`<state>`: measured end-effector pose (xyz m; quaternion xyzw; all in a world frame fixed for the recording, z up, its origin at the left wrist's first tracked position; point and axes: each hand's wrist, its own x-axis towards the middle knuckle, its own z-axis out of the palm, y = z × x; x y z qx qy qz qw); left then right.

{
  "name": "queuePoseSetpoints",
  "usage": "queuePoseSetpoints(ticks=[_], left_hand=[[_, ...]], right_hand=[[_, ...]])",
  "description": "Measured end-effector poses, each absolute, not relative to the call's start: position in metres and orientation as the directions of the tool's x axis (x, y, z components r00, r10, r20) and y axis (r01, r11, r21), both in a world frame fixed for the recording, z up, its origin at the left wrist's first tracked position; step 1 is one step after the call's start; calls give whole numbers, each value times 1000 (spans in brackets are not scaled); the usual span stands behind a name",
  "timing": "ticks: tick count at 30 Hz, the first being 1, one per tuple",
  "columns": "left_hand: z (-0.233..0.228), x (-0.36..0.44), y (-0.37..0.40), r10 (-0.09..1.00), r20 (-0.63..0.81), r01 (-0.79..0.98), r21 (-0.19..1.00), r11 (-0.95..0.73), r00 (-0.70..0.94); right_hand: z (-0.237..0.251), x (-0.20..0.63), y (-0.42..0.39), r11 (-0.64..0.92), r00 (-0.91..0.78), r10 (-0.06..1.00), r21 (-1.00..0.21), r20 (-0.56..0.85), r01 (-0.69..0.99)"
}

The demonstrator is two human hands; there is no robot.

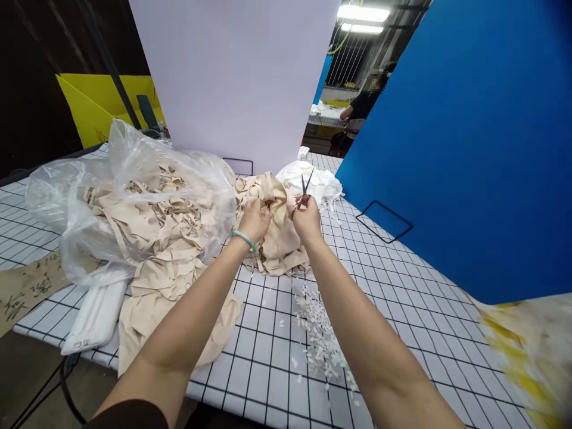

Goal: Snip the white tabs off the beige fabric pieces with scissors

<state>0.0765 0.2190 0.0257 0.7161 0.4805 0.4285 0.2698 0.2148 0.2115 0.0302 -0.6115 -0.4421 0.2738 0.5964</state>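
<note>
beige fabric piece [277, 221] gripped by left hand [254, 219] fingers, just right of plastic bag [134, 196] on desk [268, 357]. small scissors [305, 185] grasped by right hand [306, 218], blades up, touching fabric. white snippets [319, 336] scattered below.

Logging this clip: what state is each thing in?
Left hand: gripping beige fabric piece.
Right hand: holding scissors, blades slightly open, pointing up.
Plastic bag: open, full of beige fabric.
White snippets: scattered on checked table.

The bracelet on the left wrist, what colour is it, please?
Pale green bracelet, clearest in the head view.
</note>
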Motion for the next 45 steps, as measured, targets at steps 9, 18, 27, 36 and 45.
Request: queuePoseSetpoints(ticks=[9,18,27,36,45], left_hand=[[-65,30,37,811,304,484,678,-553,501],[-66,-54,23,868,423,763,461,-454,261],[-55,-78,85,863,198,821,267,-504,465],[-59,-66,98,803,165,716,376,-588,573],[4,-18,100,720,68,632,427,-647,691]], right_hand=[[-43,200,122,153,324,893,-888,312,433],[-73,120,62,148,-179,982,-815,55,560],[-54,159,-12,-65,-95,985,-821,-143,568],[-53,189,-66,-91,54,996,-808,-73,581],[-42,153,-22,-50,110,993,-978,-28,203]])
